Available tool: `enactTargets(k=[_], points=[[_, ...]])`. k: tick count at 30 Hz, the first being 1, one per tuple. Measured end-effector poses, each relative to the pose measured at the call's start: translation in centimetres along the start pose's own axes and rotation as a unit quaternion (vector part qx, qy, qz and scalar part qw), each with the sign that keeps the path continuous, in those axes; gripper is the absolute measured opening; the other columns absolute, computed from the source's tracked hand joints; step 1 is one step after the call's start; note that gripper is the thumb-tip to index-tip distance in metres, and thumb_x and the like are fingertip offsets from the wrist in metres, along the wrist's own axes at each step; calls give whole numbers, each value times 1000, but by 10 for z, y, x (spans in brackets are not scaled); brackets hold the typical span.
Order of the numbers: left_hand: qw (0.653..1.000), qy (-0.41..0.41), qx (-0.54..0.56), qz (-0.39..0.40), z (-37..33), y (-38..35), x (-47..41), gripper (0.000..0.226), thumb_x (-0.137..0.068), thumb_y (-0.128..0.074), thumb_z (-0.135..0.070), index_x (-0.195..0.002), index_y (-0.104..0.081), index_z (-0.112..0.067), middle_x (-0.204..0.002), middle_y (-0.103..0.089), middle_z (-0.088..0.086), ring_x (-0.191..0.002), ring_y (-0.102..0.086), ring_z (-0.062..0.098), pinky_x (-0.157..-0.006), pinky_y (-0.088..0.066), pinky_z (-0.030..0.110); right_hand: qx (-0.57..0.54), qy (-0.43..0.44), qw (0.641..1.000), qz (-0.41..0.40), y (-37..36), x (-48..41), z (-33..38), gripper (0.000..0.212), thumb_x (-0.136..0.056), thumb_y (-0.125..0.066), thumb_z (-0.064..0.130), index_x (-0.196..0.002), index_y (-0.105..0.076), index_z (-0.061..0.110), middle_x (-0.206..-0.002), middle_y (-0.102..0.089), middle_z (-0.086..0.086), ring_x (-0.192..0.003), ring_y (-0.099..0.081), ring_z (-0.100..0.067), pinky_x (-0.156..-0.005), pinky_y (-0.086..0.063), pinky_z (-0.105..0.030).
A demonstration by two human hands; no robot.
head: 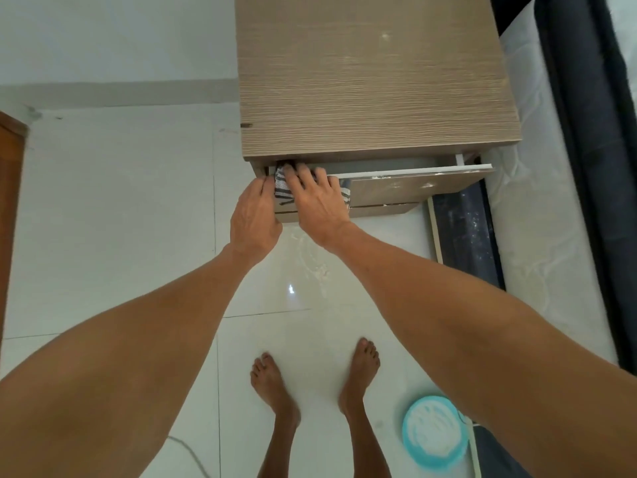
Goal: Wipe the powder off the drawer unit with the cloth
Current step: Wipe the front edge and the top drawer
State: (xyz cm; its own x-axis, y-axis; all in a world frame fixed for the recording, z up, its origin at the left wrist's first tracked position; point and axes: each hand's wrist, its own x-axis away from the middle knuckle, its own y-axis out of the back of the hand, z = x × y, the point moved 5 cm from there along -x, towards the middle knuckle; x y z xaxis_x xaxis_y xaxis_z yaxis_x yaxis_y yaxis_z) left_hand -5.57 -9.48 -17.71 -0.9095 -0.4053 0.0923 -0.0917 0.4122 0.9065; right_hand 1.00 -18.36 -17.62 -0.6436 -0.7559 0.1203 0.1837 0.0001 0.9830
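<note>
Landmark: wood-grain drawer unit (375, 81), seen from above, standing on pale floor tiles (113, 219).

Top drawer (413, 188) of the unit is pulled partly out, its front swung wider at the right end. White powder (382, 174) lies along the drawer front's top edge, with more smudges on the face below.

Cloth (282, 188), white with dark stripes, sits draped over the left end of that drawer front, part tucked inside the opening.

Right hand (319, 205) lies flat on the cloth, fingers spread and pressing it against the drawer front; palm down, not clenched. Left hand (255, 219) is just beside it at the unit's left front corner, fingertips curled and touching the cloth's left edge; whether it truly pinches the fabric cannot be told.

In front of the unit, on the tiles: a faint dusting of powder, then two bare feet (275, 384). A teal bowl (434, 432) holding white powder sits further back, to the right of the feet. Right of the unit: a white mattress (537, 201) with dark bedding.
</note>
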Motion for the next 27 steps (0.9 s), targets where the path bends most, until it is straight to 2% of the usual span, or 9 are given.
enactTargets(k=[3,6,8,12,16,20,27], points=[[999,-11,-31,-6,-5,1,-1,58,-77,-61,7,-133,-46,-3,-125,-55,17,-113,-53,32,-98,-45,41,22,16,999,18,-2,8,-6,73,-82,-62,5,-149,-33,9,-146,-43,-12,-121,-45,-34,-93,-39,-42],[997,-8,-82,8,-13,-1,-4,60,-78,-64,2,-135,-44,-4,-127,-54,17,-119,-50,32,-103,-38,46,38,14,998,38,-3,20,-24,75,-86,-58,7,-152,-24,9,-152,-35,-12,-133,-35,-35,-100,-37,-43],[994,-19,-108,19,-25,-4,-5,65,-77,-66,1,-137,-42,-5,-130,-53,16,-124,-48,31,-108,-33,48,45,-1,998,32,1,24,-41,72,-86,-57,9,-151,-28,9,-148,-40,-11,-130,-39,-34,-96,-39,-42],[989,-56,-130,44,-60,-20,-8,74,-72,-73,-2,-139,-40,-7,-134,-49,12,-128,-45,29,-109,-33,45,44,-20,998,33,7,33,-80,68,-85,-56,9,-148,-32,9,-140,-46,-11,-122,-43,-33,-92,-40,-42],[986,-71,-136,65,-98,-38,-13,75,-74,-68,-1,-142,-38,-6,-138,-45,12,-131,-41,29,-111,-30,49,45,-46,997,31,9,47,-125,69,-83,-58,9,-147,-34,10,-137,-47,-10,-119,-44,-33,-88,-42,-42],[988,-52,-128,72,-119,-53,-14,74,-78,-67,-2,-144,-34,-2,-140,-42,17,-132,-38,33,-109,-35,45,52,-74,995,34,14,64,-175,72,-81,-60,9,-147,-32,10,-139,-44,-11,-122,-41,-34,-91,-42,-43],[983,-41,-165,63,-119,-62,-9,76,-79,-65,-4,-146,-30,-1,-144,-39,20,-136,-33,36,-110,-34,48,69,-123,989,38,22,92,-261,71,-82,-59,1,-147,-31,7,-146,-38,-16,-128,-37,-39,-94,-42,-48]])
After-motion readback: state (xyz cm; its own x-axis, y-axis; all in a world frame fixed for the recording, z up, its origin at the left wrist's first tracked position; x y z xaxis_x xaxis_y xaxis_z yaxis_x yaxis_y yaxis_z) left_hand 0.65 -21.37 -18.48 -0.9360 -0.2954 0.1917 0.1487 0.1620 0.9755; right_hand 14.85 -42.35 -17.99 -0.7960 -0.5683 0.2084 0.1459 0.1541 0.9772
